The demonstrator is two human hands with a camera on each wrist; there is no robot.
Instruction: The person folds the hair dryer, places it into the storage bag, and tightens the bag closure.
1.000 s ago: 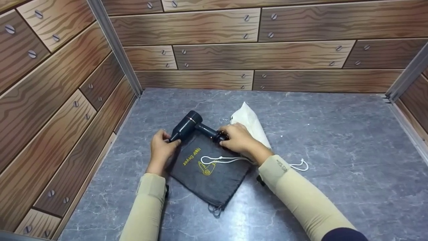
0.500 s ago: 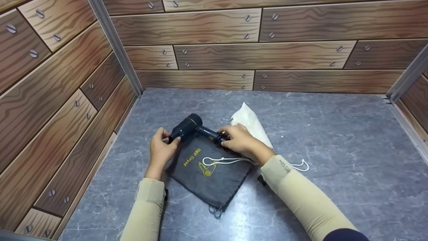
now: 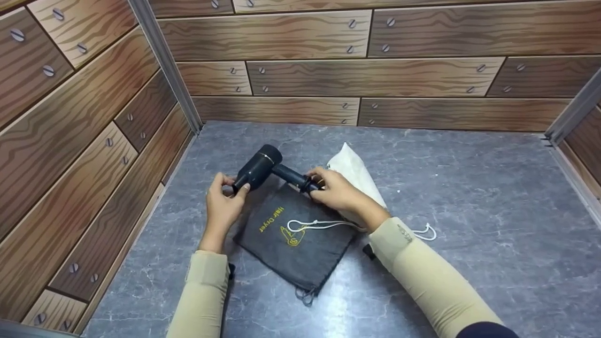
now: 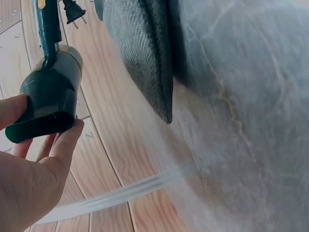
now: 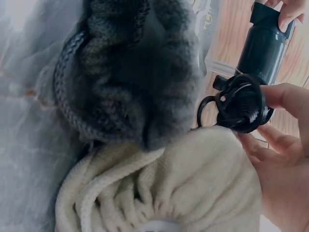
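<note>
Dark teal, glossy hair dryer (image 3: pixel 257 170) held between both hands, left of the middle of the grey marbled surface (image 3: pixel 474 202), nearer its left edge than its right. Left hand (image 3: pixel 223 206): grip pinching the flat, flared nozzle (image 4: pixel 46 106), thumb one side, fingers the other. Right hand (image 3: pixel 335 190): grip round the free end of the straight handle (image 3: pixel 289 175), at the coiled black cord (image 5: pixel 244 104) bundled there. Black plug with metal pins (image 4: pixel 74 12) shows beside the handle in left wrist view. Dark grey fabric drawstring bag (image 3: pixel 310 263) lies flat, askew, yellow "Hair Dryer" print facing up, string loops at its near corner; its far corner is by the handle, cannot tell if touching. Cream cloth drawstring pouch (image 3: pixel 353 173) just beside the right hand, partly hidden by it, pointed end toward the back edge. Its white string (image 3: pixel 324 226) lies across the grey bag; another loop sticks out past the right forearm, toward the right edge. Beige sleeves (image 3: pixel 202 291) on both arms. Wood-plank-patterned walls (image 3: pixel 300 77) along the back and left edges.
</note>
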